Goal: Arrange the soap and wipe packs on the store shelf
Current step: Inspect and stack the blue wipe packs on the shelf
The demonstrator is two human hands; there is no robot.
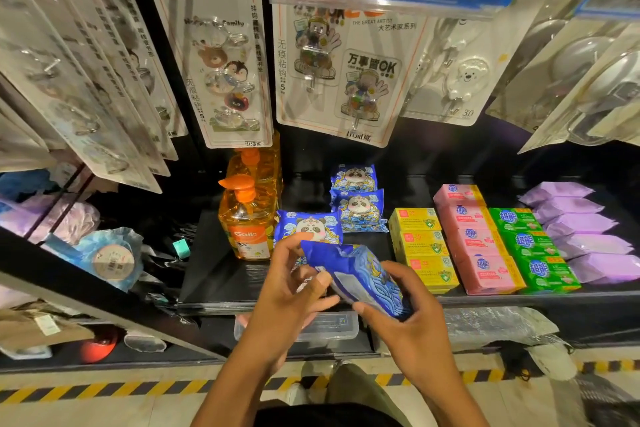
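Our left hand [291, 291]: thumb and fingers grasp the upper left end of the blue wipe pack [360, 274].
Our right hand [408, 319]: fingers curled round its lower right end.
Blue wipe pack: tilted, over the shelf's [214, 270] front edge.
Shelf: panda wipe packs [358, 205] mid-shelf; yellow soap boxes [420, 246], pink soap boxes [474, 239] and green soap boxes [533, 246] in rows towards the right edge.

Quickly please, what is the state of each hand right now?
Left hand: closed on the blue wipe pack, thumb on it.
Right hand: closed on the same pack's near end.
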